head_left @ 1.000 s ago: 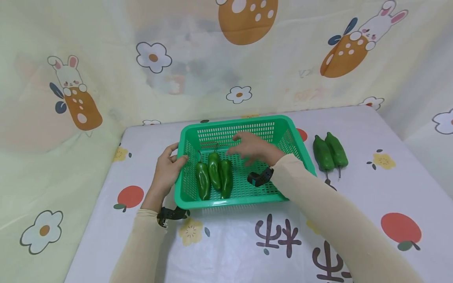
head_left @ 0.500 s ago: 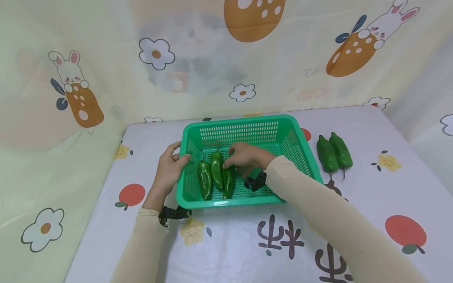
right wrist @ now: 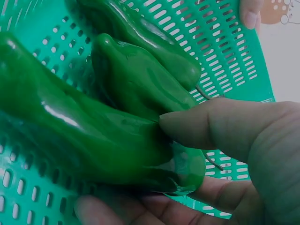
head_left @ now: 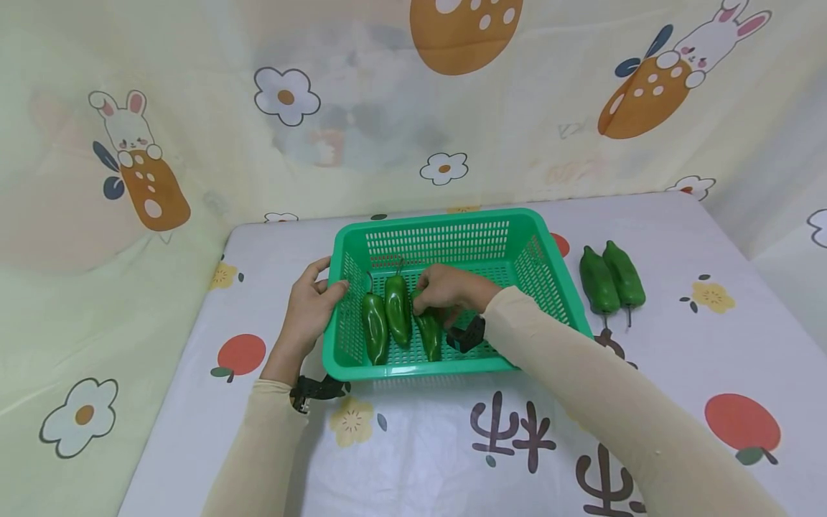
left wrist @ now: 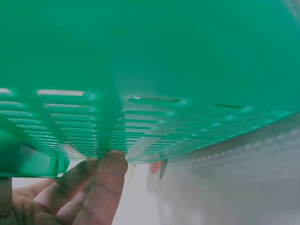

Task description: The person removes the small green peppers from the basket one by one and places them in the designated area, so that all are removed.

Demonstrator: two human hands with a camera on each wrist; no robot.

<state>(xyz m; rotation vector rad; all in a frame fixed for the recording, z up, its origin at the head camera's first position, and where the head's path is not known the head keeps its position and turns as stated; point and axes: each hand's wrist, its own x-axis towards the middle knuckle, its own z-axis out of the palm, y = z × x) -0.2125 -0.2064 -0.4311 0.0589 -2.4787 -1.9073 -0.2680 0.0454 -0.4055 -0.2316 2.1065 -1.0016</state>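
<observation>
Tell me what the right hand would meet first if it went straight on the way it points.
Probably the middle pepper, just left of the pinched pepper in the green basket, though depth around the right hand is unclear.

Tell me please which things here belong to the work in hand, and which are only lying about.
In the work:
green basket, held by the left hand
one pepper, held by the right hand
two other peppers in the basket

Lying about, it seems:
two untouched peppers on the cloth outside it; they may also belong
</observation>
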